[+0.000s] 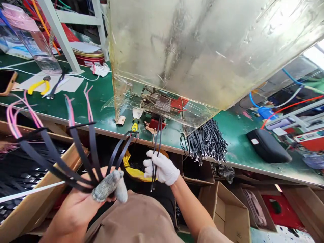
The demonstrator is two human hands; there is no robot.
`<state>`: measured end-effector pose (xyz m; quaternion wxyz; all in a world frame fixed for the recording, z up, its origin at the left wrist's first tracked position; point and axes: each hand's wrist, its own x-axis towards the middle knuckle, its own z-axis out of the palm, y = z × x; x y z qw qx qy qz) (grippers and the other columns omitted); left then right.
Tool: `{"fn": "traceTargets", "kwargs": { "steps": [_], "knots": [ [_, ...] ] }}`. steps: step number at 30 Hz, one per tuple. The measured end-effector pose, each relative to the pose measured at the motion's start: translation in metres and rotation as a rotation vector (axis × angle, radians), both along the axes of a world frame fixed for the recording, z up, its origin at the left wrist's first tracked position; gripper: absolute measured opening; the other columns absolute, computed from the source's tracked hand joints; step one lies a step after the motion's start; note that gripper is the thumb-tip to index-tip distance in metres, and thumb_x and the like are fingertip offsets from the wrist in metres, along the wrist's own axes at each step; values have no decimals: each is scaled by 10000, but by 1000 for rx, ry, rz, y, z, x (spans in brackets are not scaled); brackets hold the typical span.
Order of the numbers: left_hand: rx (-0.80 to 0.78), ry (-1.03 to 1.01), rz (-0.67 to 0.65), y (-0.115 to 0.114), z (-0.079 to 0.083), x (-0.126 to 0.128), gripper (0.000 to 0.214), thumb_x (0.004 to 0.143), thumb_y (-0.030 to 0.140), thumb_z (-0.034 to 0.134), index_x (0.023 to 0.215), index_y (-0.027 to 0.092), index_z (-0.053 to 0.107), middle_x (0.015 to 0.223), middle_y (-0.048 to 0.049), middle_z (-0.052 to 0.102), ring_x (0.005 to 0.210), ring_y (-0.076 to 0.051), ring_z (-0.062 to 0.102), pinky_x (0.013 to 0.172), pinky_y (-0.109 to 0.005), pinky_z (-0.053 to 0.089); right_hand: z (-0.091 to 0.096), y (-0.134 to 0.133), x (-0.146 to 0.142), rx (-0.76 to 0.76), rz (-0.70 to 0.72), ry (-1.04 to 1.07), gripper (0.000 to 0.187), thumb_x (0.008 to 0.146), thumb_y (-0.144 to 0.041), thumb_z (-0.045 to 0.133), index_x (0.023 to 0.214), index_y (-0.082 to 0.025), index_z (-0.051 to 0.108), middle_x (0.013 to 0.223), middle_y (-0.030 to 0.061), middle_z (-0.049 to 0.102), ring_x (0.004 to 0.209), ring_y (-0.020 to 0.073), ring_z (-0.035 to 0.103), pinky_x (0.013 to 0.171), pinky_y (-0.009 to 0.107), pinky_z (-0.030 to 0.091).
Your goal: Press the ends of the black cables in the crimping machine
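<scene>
Several black cables [94, 148] fan from the clamped left hand [86, 199]; two cross the gripping right hand [164, 168].

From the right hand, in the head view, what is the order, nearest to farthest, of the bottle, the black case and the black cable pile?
1. Black cable pile: right of the right hand.
2. Black case: farther right.
3. Bottle: far upper left.
</scene>
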<state>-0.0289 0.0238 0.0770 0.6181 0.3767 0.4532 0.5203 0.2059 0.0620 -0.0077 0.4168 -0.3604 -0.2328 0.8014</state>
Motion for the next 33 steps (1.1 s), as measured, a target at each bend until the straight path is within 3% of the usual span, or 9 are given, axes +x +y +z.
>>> {"fn": "traceTargets", "kwargs": {
  "steps": [5,9,13,17,22,26,33],
  "knots": [
    [34,-49,-24,29,8,11,567,555,699,904,426,197,674,438,-64,554,400,-127,495,341,-211,312,39,43,-6,108,-20,73,428,849,-419,842,1094,-198,569,805,-18,637,610,110,575,670,323,587],
    [-31,-60,-8,34,15,16,541,472,684,943,477,192,719,476,-64,597,422,-118,506,376,-203,384,59,84,-10,131,-33,135,205,963,-300,696,895,-186,539,734,-41,505,574,89,442,625,263,532],
    [-36,-66,-23,31,6,15,528,545,672,922,497,187,719,481,-57,596,425,-109,497,378,-188,361,66,108,-13,64,-126,154,206,1057,-223,470,871,-171,544,719,-25,494,573,104,425,600,240,506],
    [-27,-79,-36,30,-9,12,489,617,643,905,541,187,744,515,-62,628,438,-100,501,380,-173,348,71,117,-15,-16,-168,170,252,1077,-207,387,903,-168,565,702,-18,514,553,113,416,592,237,505],
    [-73,-123,-12,28,-17,9,486,568,628,935,527,187,735,514,-55,623,455,-118,535,392,-187,389,77,122,-15,-25,-170,165,315,1080,-195,336,873,-172,572,666,-10,509,540,122,421,551,230,486],
    [-105,-151,-25,23,-8,9,466,538,621,952,582,195,769,508,-46,611,450,-122,525,391,-201,379,79,122,-14,-37,-156,169,403,1099,-205,254,843,-166,563,644,-7,504,531,117,429,540,216,481],
    [-150,-106,15,12,11,16,500,603,628,922,505,196,691,514,-37,582,479,-129,491,421,-239,368,78,125,-11,-66,-152,189,400,1102,-214,251,894,-154,587,633,-3,516,535,120,458,581,213,519]
  ]
}}
